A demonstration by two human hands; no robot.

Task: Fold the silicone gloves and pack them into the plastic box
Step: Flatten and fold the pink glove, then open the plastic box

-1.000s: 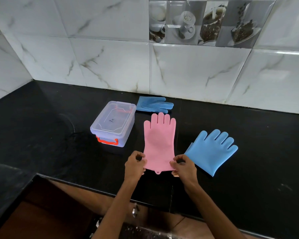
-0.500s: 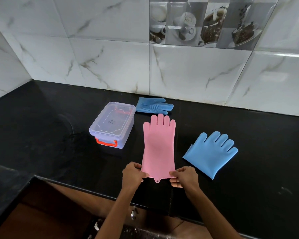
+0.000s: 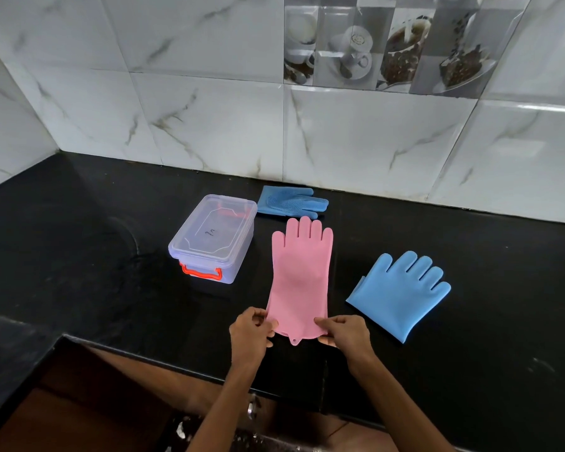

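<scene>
A pink silicone glove (image 3: 299, 275) lies stretched out on the black counter, fingers pointing to the wall. My left hand (image 3: 250, 334) pinches the left corner of its cuff and my right hand (image 3: 344, 332) pinches the right corner. A blue glove (image 3: 402, 293) lies flat to the right, fingers spread. Another blue glove (image 3: 291, 202), bristled side up, lies near the wall. The clear plastic box (image 3: 212, 238) with a red latch stands left of the pink glove, its lid on.
The black counter (image 3: 79, 256) runs back to a white marble-tiled wall (image 3: 209, 109) and meets a side wall at the left. Its front edge is just below my hands; brown cabinet and floor lie below.
Both hands have drawn the pink glove's cuff a little toward the counter's front edge, stretching the glove longer. The box and blue gloves stay put.
</scene>
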